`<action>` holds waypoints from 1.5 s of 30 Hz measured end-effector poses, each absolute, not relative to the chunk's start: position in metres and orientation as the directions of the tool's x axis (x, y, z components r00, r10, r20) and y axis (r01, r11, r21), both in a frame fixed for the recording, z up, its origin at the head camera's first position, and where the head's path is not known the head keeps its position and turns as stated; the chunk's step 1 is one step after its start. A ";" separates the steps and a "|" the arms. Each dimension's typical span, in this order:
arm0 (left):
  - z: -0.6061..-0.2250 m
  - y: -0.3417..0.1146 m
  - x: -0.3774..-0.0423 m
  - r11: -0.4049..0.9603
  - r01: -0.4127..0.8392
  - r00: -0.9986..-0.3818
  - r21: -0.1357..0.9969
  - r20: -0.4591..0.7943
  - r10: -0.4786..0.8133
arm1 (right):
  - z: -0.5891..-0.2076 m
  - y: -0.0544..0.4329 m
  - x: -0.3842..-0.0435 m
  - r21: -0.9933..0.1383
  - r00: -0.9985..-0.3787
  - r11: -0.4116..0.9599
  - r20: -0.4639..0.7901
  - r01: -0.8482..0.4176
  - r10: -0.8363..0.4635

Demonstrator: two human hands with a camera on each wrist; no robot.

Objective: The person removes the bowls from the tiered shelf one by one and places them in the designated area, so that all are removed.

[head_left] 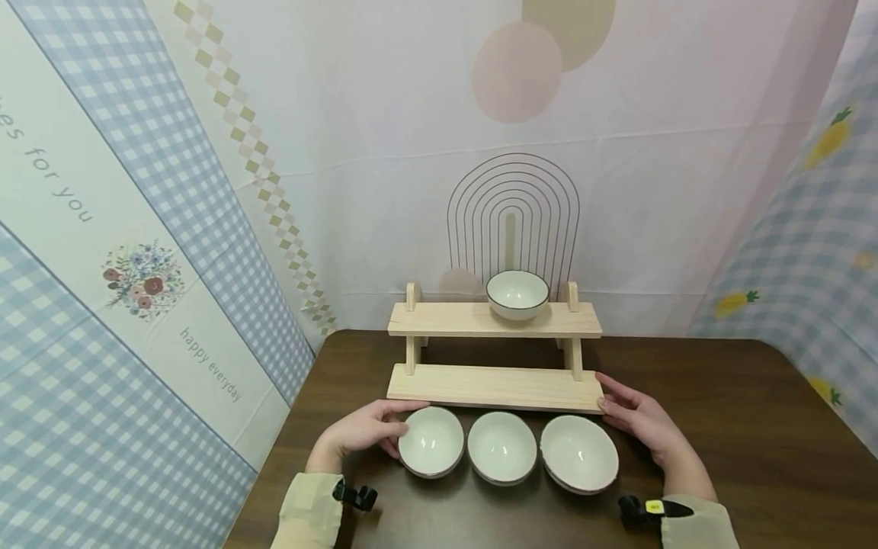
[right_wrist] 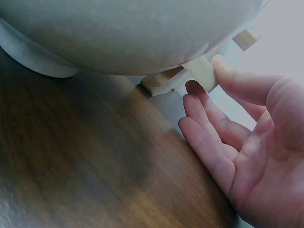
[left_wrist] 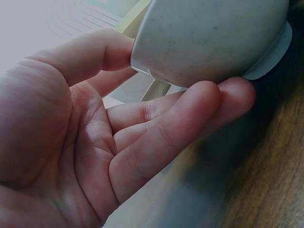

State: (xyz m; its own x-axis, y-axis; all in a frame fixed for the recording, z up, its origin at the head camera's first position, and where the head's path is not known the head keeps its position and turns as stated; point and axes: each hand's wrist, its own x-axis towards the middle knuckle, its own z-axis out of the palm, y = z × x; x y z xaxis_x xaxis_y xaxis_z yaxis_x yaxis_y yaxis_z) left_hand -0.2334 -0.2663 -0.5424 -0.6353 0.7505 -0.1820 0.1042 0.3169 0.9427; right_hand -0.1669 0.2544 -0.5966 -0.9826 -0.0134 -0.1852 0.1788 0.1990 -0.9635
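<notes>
Three white bowls stand in a row on the table: a left bowl, a middle bowl and a right bowl. At the left bowl, my left hand holds the side, its thumb at the rim and fingers curved about the outside; the left wrist view shows this bowl close up. My right hand pinches the right end of a two-tier wooden shelf between thumb and fingers. In the right wrist view, the right bowl hides part of the shelf.
On the upper tier sits another white bowl with a dark rim. The brown table runs out to both sides of the shelf. Behind it hangs a printed cloth, with blue checked cloth at the left and right.
</notes>
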 end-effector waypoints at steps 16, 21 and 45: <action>-0.542 -0.264 -0.229 0.340 0.039 -0.616 0.940 -0.245 0.748 | -0.600 0.258 -0.166 -0.966 -0.981 0.178 -0.193 0.186 -0.019; -0.539 -0.265 -0.231 0.357 0.023 -0.624 0.934 -0.265 0.735 | -0.602 0.260 -0.169 -0.972 -0.985 0.167 -0.172 0.166 -0.024; -0.527 -0.280 -0.234 0.364 0.028 -0.741 0.931 -0.225 0.633 | -0.602 0.258 -0.174 -0.971 -0.984 0.170 -0.177 0.170 -0.030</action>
